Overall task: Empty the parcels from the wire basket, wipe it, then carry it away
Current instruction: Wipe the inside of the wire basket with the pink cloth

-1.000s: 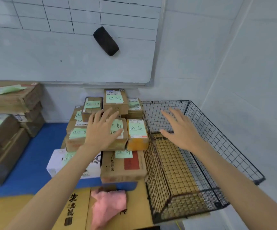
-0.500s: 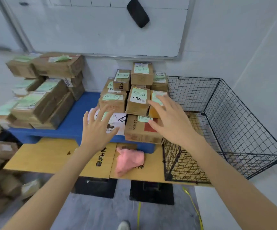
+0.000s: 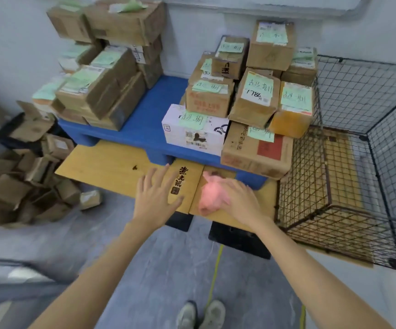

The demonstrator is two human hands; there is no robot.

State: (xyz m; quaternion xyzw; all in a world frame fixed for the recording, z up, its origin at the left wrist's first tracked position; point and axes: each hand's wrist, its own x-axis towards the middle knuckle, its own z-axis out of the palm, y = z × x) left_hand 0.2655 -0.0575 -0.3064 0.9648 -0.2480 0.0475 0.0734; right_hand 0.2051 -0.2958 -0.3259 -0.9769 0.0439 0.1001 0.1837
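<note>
Yellow board (image 3: 111, 167): left hand (image 3: 155, 203) fingers spread; right hand (image 3: 242, 205) over blurred pink cloth (image 3: 208, 198), grip unclear.

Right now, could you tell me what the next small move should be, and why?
Probably curl the right hand around the crumpled pink cloth and lift it: that hand lies over the cloth on the yellow wooden board, and the black wire basket holds no parcels, so wiping seems due.
</note>
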